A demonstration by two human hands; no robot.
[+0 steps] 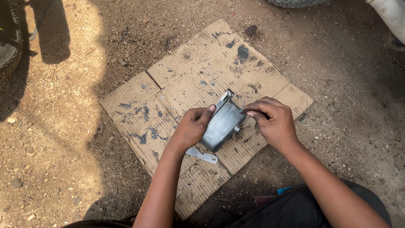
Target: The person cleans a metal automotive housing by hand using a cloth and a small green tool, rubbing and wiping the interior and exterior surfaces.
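A grey, oil-stained metal housing (222, 123) stands on a sheet of stained cardboard (168, 88) laid on the dirt. My left hand (192, 126) grips the housing's left side with the thumb on top. My right hand (272, 120) is at its upper right corner, fingers pinched on a thin metal pin or tool (242, 105) that sticks up beside the housing. A flat silver metal strip (202, 155) lies on the cardboard just below the housing, under my left wrist.
Sandy, pebbled ground surrounds the cardboard. A tyre edge (8, 46) shows at the far left and another tyre (295, 3) at the top. A small dark stone (251, 30) lies beyond the cardboard's far corner. My dark-clothed knees (295, 207) are at the bottom.
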